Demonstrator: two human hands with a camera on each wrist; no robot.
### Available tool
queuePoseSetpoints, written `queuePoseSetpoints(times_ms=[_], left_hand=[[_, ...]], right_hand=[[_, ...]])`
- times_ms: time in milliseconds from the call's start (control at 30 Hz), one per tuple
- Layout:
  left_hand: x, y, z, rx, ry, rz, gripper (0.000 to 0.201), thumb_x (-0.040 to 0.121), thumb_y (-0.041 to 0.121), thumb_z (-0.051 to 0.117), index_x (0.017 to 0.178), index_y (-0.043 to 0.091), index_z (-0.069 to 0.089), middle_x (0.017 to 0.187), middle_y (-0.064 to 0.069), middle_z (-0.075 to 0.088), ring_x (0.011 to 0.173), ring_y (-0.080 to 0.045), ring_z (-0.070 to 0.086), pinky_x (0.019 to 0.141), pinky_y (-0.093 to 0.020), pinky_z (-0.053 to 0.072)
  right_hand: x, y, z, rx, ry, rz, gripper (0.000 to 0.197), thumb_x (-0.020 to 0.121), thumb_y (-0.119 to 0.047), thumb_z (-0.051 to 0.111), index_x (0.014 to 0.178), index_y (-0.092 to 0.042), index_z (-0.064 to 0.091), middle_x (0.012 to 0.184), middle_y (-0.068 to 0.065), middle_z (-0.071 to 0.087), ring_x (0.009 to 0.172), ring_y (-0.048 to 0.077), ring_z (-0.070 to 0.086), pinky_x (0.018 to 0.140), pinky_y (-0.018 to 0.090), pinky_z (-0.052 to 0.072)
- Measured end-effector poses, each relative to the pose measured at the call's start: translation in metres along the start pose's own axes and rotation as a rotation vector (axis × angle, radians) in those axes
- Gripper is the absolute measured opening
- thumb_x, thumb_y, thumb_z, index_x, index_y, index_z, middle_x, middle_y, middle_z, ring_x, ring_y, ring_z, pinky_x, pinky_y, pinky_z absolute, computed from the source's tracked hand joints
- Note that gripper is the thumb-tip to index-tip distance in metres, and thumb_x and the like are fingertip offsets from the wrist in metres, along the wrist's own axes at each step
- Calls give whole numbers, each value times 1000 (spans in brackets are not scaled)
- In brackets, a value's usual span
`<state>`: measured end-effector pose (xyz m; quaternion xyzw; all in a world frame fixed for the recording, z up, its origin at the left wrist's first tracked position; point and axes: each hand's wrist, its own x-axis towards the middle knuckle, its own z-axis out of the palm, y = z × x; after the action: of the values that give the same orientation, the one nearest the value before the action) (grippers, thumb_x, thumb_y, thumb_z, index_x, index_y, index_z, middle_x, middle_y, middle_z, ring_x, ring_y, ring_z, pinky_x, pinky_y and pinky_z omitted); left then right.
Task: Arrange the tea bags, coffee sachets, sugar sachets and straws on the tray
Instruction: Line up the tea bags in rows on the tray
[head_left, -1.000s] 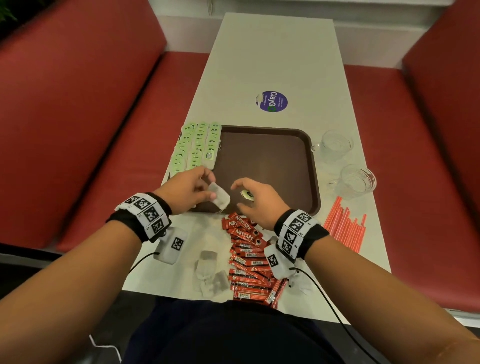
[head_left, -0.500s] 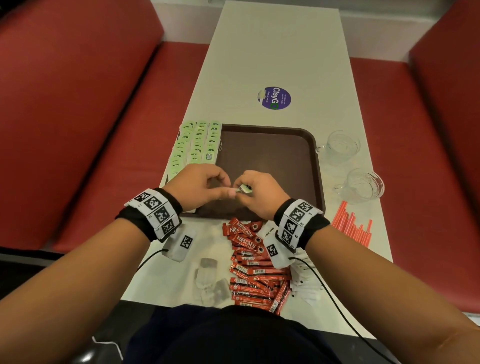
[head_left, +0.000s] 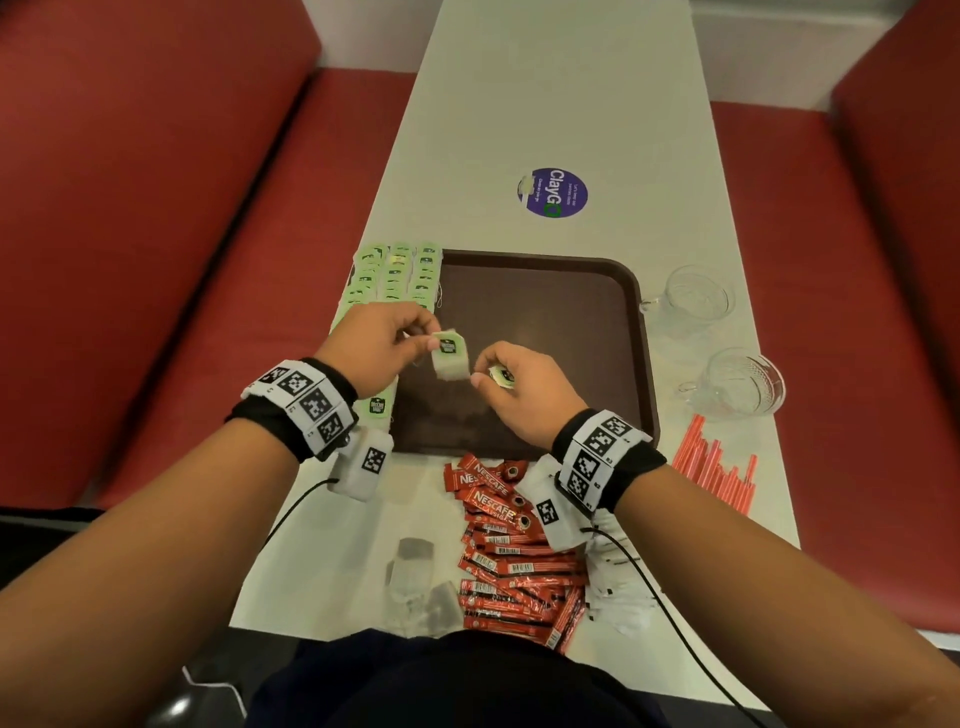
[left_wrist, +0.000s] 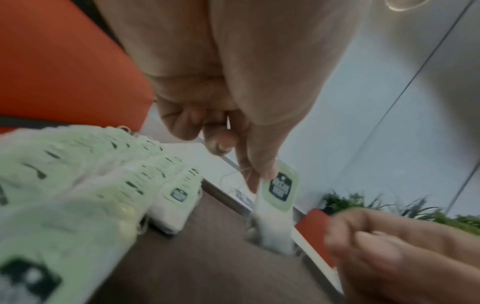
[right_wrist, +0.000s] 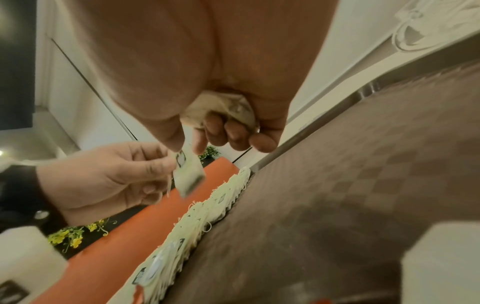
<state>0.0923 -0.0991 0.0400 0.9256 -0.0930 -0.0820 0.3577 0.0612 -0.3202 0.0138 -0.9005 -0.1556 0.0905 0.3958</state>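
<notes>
My left hand (head_left: 415, 338) pinches a white tea bag (head_left: 451, 358) with its green tag on the front, just above the brown tray (head_left: 571, 312). In the left wrist view the thumb and a finger of that hand (left_wrist: 262, 172) grip the top of the tea bag (left_wrist: 278, 197). My right hand (head_left: 483, 371) is close beside it, fingers curled round a second tea bag (head_left: 501, 375), seen crumpled (right_wrist: 228, 113) in the right wrist view. Rows of tea bags (head_left: 395, 275) line the tray's left edge. Red coffee sachets (head_left: 514, 551), white sugar sachets (head_left: 618, 592) and red straws (head_left: 717, 467) lie on the table.
Two glass cups (head_left: 698, 296) (head_left: 740, 387) stand right of the tray. Several loose tea bags (head_left: 415, 571) lie near the table's front edge. A round purple sticker (head_left: 553, 192) sits beyond the tray. Red bench seats (head_left: 156, 260) flank the narrow white table (head_left: 545, 93).
The hands, pressed together half a second ago, have drawn slightly apart. The left hand's tea bag now shows its green tag on the front.
</notes>
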Motion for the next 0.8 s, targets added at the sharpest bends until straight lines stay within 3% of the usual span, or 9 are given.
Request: queuePoseSetpoints(times_ms=[200,300,367,533,667,733,800], left_hand=[[38,-30,-10,274,-241,-240,7,91,30,70,85,31,66,83,11,70,79,-9,64,61,-23,43],[54,-33,-9,283,-168,-290,3,91,26,70,90,23,70,84,7,70,78,-11,64,62,-23,44],[61,-32,-8,300,-99,-327,3,91,24,70,92,21,71,84,6,68,82,-14,63,72,-25,47],[70,-33,-4,352,-84,-386,4,89,23,71,92,21,71,93,0,70,88,-20,64,83,-34,54],[71,-29,4,418,-1,-344,21,88,45,66,88,25,63,87,6,66,85,-19,60,72,-32,50],[70,-25,11,448,-59,-324,33,85,56,65,83,24,61,80,4,64,79,-19,60,67,-31,47],[69,-23,17,501,-118,-326,36,82,57,69,85,22,60,83,1,64,80,-21,60,66,-30,47]], right_hand=[[0,6,-9,137,-39,77,18,101,-32,47,104,-20,60,90,-11,57,78,2,52,69,24,37],[-1,4,-11,260,-51,93,30,92,-32,36,103,-18,61,88,-12,56,79,0,51,68,13,36],[-1,5,-11,277,-54,112,31,90,-27,33,102,-18,61,84,-11,55,74,2,50,64,14,35],[3,10,-8,187,-67,148,20,95,-8,46,104,-21,59,94,-2,62,75,11,55,66,27,43],[4,14,-4,126,-51,135,25,93,-9,58,113,-22,61,109,-5,63,96,12,60,80,25,47],[6,15,-2,107,-21,116,23,92,-10,61,111,-22,64,104,-7,65,94,11,61,82,24,48],[9,16,0,97,2,109,16,91,-14,66,104,-22,65,96,-9,66,87,9,61,77,22,47]])
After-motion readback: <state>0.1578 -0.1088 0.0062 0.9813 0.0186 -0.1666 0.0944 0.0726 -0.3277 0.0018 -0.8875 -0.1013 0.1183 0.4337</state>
